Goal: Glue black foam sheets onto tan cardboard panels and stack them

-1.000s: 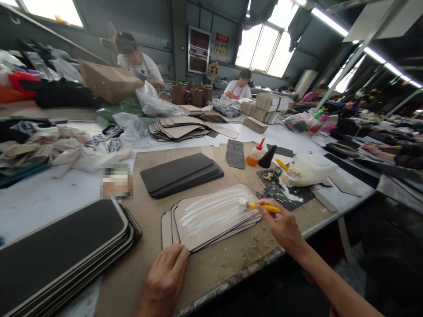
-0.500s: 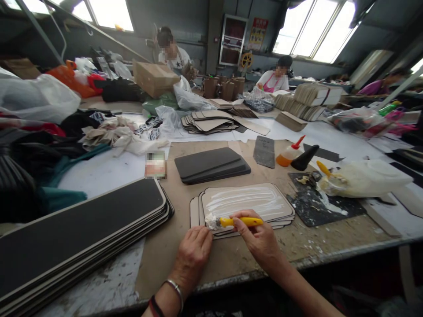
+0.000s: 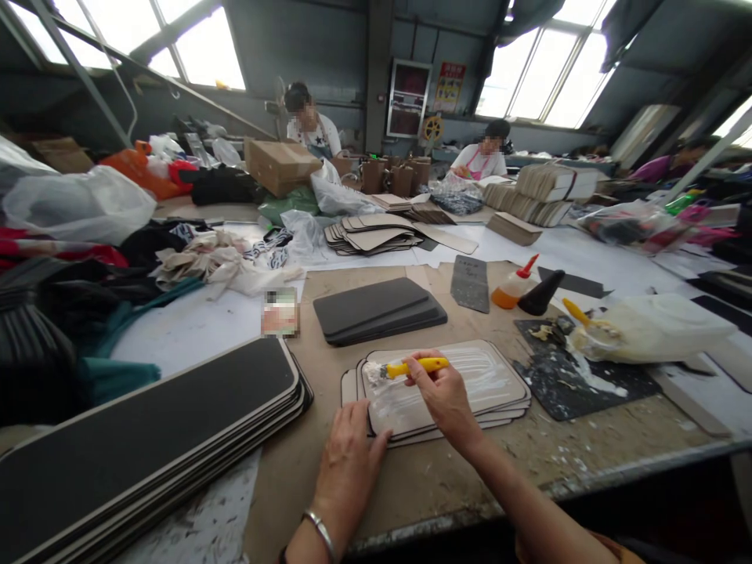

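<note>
R hand [image 3: 442, 392]: fingers closed on yellow-handled brush [image 3: 432, 363], handle pinched btwn thumb & fingertips. Bristle end points L of the fingers, loaded w/ white paste, over L end of top panel; can't tell from here if it's in full contact.

Panel stack [image 3: 411, 411]: directly below R fingers, flat on brown sheet [image 3: 287, 486]. Beige pcs w/ dark edges, slightly fanned; lower ones show at L end & near side. White streaks [image 3: 485, 368] run lengthwise on top pc, under & R of R fingers.

L hand [image 3: 349, 454]: holds nothing, palm down, fingers extended side by side, thumb spread R, at near-L corner of panel stack. Metal bangle [image 3: 320, 533] on wrist.

Adj. items: dark panels [image 3: 376, 309] just beyond the bristles. Long panels [image 3: 153, 439], stacked, L of L fingers, apart. Past R fingertips, farther back: grey plate [image 3: 470, 282] w/ markings, squeeze bottle [image 3: 514, 286] w/ orange liquid & red nozzle, black cone [image 3: 540, 292] beside it. Well R of R fingers: smeared dark board [image 3: 564, 392]; translucent jug [image 3: 670, 325] on its side, 2nd brush [image 3: 576, 313] at its L end.

Far side, well beyond both hands: two co-workers [image 3: 311, 129], heads bent, in light tops.
</note>
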A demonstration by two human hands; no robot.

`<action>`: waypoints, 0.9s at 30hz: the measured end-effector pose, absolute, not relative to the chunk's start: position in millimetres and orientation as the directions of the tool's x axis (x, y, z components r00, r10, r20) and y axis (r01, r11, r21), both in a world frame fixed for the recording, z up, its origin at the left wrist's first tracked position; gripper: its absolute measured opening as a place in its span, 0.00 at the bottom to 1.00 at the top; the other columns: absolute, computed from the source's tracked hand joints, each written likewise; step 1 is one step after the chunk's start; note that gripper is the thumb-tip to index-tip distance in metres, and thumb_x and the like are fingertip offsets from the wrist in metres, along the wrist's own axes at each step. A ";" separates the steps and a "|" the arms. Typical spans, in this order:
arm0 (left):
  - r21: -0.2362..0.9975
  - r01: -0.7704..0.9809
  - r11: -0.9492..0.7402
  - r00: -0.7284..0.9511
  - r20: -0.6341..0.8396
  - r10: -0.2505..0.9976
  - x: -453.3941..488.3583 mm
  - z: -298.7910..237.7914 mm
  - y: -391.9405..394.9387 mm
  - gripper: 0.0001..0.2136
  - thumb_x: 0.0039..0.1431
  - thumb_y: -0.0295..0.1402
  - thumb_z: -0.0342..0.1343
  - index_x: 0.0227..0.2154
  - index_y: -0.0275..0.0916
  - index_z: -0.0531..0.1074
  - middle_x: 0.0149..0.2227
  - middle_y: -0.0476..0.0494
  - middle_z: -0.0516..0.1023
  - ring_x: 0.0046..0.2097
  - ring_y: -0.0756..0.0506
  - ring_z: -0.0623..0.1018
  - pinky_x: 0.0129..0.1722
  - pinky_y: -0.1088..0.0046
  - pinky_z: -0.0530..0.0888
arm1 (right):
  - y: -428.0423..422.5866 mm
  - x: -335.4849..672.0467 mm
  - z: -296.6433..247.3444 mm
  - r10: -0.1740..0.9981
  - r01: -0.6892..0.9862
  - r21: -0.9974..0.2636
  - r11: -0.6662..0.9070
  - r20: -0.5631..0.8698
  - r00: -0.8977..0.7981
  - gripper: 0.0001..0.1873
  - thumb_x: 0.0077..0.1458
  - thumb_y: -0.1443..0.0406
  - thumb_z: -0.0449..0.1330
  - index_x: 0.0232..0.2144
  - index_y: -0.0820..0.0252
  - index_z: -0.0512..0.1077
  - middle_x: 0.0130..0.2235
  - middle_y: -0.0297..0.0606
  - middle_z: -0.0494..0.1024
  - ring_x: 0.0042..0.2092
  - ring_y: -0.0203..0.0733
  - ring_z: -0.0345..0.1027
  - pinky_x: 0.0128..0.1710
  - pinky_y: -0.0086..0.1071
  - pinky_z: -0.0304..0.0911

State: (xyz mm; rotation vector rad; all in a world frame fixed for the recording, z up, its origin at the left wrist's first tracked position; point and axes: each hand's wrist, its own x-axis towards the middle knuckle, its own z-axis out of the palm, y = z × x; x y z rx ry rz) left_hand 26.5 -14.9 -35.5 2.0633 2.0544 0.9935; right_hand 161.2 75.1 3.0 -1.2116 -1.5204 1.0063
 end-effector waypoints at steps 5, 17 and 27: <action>0.503 0.859 -0.095 -0.098 0.344 0.934 29.5 -42.4 -14.0 0.07 0.54 0.28 0.53 0.37 0.37 0.66 0.36 0.41 0.70 0.40 0.39 0.71 0.38 0.56 0.74 | 84.8 207.7 2.4 0.957 0.485 -0.847 0.216 0.282 0.067 0.19 0.53 0.50 0.53 0.31 0.59 0.68 0.28 0.38 0.75 0.27 0.42 0.72 0.29 0.33 0.66; 0.838 0.511 0.190 -0.322 -0.019 0.947 18.1 -33.5 6.3 0.24 0.45 0.51 0.49 0.39 0.38 0.69 0.28 0.45 0.73 0.28 0.43 0.73 0.31 0.63 0.71 | 77.7 334.4 3.2 0.866 0.681 -0.732 0.030 0.360 0.348 0.19 0.52 0.49 0.53 0.31 0.59 0.69 0.28 0.38 0.76 0.27 0.44 0.74 0.28 0.33 0.66; 0.907 -0.008 0.421 -0.260 -0.408 0.875 9.5 -23.9 25.6 0.32 0.28 0.53 0.63 0.33 0.33 0.66 0.17 0.50 0.70 0.20 0.50 0.68 0.19 0.78 0.62 | 77.3 334.9 -6.8 0.869 0.631 -0.772 0.078 0.363 0.336 0.18 0.54 0.50 0.52 0.33 0.59 0.68 0.31 0.40 0.76 0.27 0.42 0.72 0.29 0.33 0.67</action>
